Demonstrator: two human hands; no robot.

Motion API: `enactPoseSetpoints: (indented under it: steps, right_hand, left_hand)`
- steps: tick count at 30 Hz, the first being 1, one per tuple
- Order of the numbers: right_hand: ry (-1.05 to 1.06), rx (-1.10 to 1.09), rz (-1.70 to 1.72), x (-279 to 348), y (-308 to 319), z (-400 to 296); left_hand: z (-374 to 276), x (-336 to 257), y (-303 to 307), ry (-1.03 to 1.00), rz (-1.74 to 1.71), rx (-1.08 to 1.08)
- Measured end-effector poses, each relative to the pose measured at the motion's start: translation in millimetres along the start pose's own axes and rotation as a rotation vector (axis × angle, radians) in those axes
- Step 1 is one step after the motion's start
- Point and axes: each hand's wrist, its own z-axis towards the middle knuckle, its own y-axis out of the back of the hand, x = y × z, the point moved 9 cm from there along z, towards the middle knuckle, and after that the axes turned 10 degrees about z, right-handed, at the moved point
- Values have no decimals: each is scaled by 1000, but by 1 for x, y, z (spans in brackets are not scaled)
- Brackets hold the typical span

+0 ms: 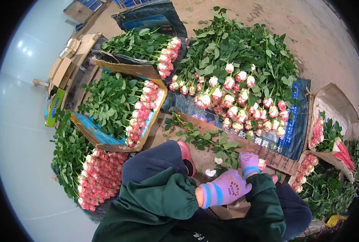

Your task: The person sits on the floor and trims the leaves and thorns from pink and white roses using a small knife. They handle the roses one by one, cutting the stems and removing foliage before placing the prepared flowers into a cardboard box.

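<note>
My right hand [249,161], in a lilac knitted glove with a blue cuff, is closed around a rose stem. A pink-and-white rose bloom [261,164] shows just right of the fist, and a leafy stem [208,134] runs away up-left from it. Close below, my left hand [226,189], gloved alike, lies near the right wrist with its thumb pointing right; its fingertips are hidden, so its grip cannot be told. A large heap of cut roses [236,99] lies ahead on printed woven plastic sheeting [302,121], blooms towards me.
A wooden board [258,148] edges the sheeting. Left are bundled roses in folded sacking [106,109], another bundle [134,45] behind and a stacked pile [100,178]. More wrapped roses [306,169] stand right. A loose bloom [218,160] and white scrap [210,172] lie on the floor.
</note>
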Motion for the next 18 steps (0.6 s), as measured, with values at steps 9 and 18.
enactPoseSetpoints:
  steps: [9, 18]
  right_hand:
    - [101, -14, -23, 7, -26, -2]
    - [-15, 2, 159, 23, -26, 19]
  left_hand:
    - [3, -3, -12, -31, -16, 93]
    - [14, -1, -12, -38, -7, 200]
